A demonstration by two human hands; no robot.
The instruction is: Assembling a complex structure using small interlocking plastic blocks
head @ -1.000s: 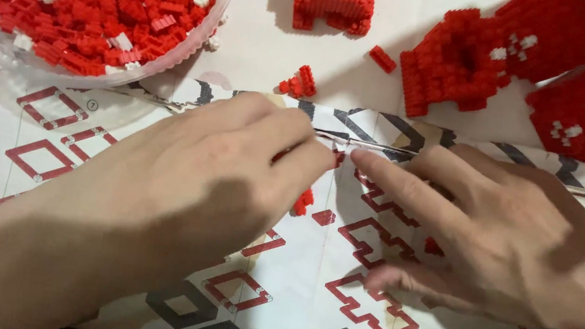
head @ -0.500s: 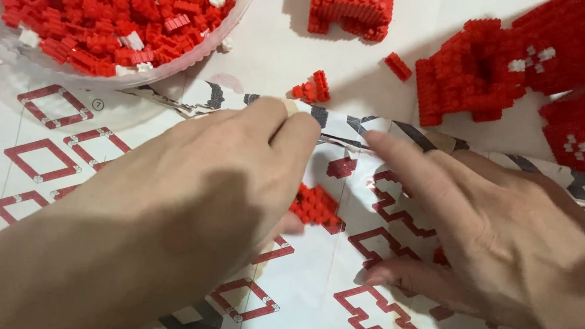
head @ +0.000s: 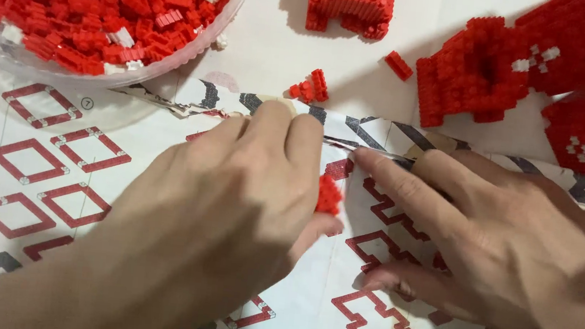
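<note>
Head view: left hand [head: 231, 209] curled, knuckles up, fingers closed around a small red brick cluster [head: 329, 194] that peeks out at the fingertips, over the instruction sheet [head: 42, 162]. Right hand [head: 506, 242] lies flat and open on the sheet, index finger stretched toward the cluster, just beside it, holding nothing. Clear bowl of loose red and white bricks [head: 101, 3] upper left on the table [head: 268, 40]. Built red sections [head: 530, 73] upper right, well apart.
</note>
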